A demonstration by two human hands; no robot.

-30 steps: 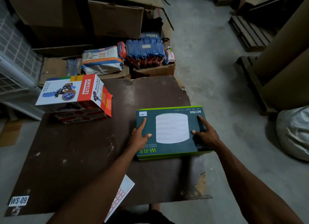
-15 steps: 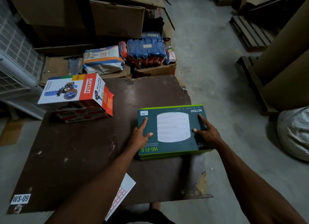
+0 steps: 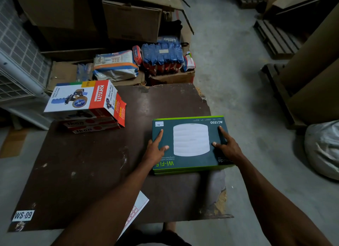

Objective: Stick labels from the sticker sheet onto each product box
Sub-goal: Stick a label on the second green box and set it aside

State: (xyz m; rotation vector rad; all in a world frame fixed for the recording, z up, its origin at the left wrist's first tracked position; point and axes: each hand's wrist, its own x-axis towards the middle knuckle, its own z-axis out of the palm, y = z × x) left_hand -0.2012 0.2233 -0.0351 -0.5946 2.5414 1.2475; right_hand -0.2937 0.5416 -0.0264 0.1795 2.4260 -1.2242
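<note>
Nothing has shifted since a second ago: both the left hand (image 3: 156, 150) and right hand (image 3: 226, 147) lie flat and unclenched on the green box (image 3: 190, 165) at the table's (image 3: 82, 172) right edge, so next peel from the sticker sheet (image 3: 136, 208) and press firmly.

Dim, murky room — pale light falls on the concrete floor (image 3: 229, 65), corners sink dark, wide-angle edges bend.
</note>
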